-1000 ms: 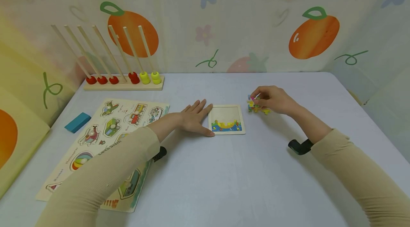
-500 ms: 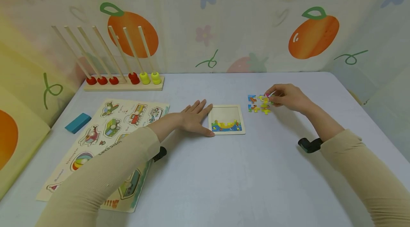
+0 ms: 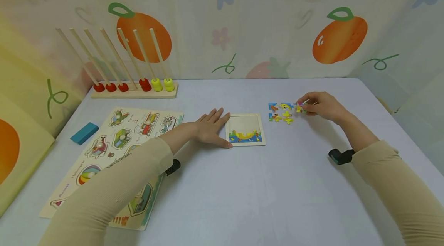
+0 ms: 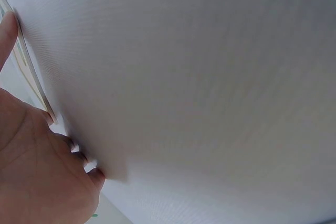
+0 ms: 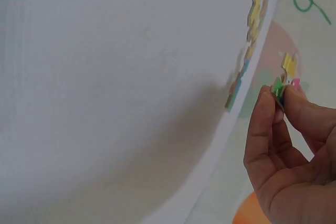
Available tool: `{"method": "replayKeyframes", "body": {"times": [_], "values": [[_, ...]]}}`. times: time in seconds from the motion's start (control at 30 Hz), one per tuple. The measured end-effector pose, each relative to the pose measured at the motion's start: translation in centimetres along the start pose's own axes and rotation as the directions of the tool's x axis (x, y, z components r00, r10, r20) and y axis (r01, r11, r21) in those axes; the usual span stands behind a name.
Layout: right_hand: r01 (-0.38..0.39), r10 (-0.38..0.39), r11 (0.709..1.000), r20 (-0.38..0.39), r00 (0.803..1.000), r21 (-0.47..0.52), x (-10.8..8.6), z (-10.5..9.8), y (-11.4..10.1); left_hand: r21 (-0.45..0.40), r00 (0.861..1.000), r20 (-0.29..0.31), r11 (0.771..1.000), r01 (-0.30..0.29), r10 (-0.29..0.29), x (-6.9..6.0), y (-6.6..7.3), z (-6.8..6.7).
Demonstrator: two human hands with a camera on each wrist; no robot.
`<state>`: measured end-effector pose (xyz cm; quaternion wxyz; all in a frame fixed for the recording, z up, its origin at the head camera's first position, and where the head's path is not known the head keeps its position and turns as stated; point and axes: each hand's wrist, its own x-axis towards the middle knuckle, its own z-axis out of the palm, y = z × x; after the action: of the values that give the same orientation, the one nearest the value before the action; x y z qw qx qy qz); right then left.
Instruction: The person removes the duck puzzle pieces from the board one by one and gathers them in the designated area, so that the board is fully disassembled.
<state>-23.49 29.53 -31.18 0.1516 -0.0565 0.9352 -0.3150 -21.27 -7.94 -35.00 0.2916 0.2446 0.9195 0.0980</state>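
My left hand (image 3: pixel 209 128) lies with fingers spread on the table beside a small wooden puzzle tray (image 3: pixel 244 121). Its thumb and index finger touch the tray's left edge, as the left wrist view also shows at the tray (image 4: pixel 34 80). Along the tray's bottom, a strip of blue and yellow pieces is in place; above it the board is bare. Thumb and fingers of my right hand (image 3: pixel 322 105) pinch a puzzle piece (image 5: pixel 289 67) with yellow, green and pink on it, held above the table. Just left of it lie several loose puzzle pieces (image 3: pixel 286 115).
A large picture board (image 3: pixel 138 113) with knobbed vehicle pieces lies under my left forearm. Behind it stands a wooden bead rack (image 3: pixel 133 95) with tall pegs and red and yellow beads. A blue block (image 3: pixel 84 133) sits at far left. A patterned curtain (image 3: pixel 243 26) borders the table's back.
My right hand has moved right with the puzzle piece, from above the loose pieces to beside them, uncovering them. My left hand and the tray stay put.
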Motion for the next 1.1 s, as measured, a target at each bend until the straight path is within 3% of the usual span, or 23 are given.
{"method": "replayKeyframes", "body": {"times": [0.47,1.1], "values": [[-0.040,0.041,0.998,0.046,0.998,-0.041,0.2,0.2,1.3,0.003,1.000,-0.008,1.000,-0.004,0.004,0.1,-0.1,0.1],[-0.028,0.033,0.996,0.059,0.998,-0.085,0.1,0.6,0.9,0.002,1.000,-0.012,1.000,-0.005,0.005,0.2,-0.2,0.1]]}}
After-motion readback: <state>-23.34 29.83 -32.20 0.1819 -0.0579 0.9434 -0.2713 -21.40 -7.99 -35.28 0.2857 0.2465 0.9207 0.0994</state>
